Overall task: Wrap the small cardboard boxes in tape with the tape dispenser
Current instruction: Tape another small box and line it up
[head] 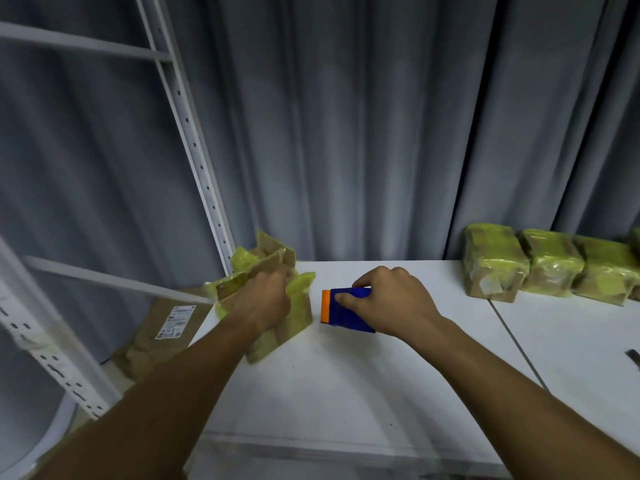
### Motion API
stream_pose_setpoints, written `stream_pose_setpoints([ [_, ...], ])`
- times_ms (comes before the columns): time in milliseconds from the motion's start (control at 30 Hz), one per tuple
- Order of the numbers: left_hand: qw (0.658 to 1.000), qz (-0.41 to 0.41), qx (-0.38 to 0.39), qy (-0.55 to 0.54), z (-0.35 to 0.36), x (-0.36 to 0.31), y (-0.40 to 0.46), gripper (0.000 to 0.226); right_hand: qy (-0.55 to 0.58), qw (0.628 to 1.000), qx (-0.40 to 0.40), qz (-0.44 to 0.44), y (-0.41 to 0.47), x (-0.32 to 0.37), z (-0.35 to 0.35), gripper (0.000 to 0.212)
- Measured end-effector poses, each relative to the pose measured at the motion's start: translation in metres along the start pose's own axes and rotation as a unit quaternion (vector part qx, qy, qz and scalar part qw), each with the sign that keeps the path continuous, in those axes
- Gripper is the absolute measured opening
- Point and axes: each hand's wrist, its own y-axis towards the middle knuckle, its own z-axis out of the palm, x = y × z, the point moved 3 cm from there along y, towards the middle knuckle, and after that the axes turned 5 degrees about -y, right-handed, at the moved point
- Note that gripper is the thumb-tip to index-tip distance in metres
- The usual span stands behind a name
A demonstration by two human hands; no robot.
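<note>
Toward the surface's [346,382] far edge, the right hand [391,299] is grasping the blue tape dispenser [346,308]. Near the far left corner, the left hand [263,299] is clutching a taped cardboard box [277,327]. Wrapped boxes [547,268] are lining the far right edge before a curtain [346,133].

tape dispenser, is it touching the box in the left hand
Apart. The head view shows white table between the tape dispenser's orange edge and the box that the left hand grips.
</note>
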Motion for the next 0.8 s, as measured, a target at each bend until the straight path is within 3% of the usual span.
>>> stream_pose_setpoints([
  [233, 0.999, -0.004, -0.034, -0.005, 0.005, -0.017, 0.003, 0.021, -0.004, 1.0, -0.021, 0.014, -0.008, -0.015, -0.017, 0.045],
  [400, 0.997, 0.042, -0.044, -0.04, 0.018, -0.056, 0.002, 0.029, -0.021, 0.998, -0.045, 0.044, -0.025, -0.045, -0.038, 0.044],
  [600, 0.994, 0.076, -0.026, -0.076, 0.038, -0.119, 0.0, 0.041, -0.036, 0.994, -0.052, 0.093, -0.049, -0.092, -0.06, 0.041],
  [800, 0.982, 0.087, 0.02, -0.168, 0.061, -0.189, 0.0, 0.04, -0.064, 0.986, -0.055, 0.141, -0.062, -0.144, -0.068, 0.043],
])
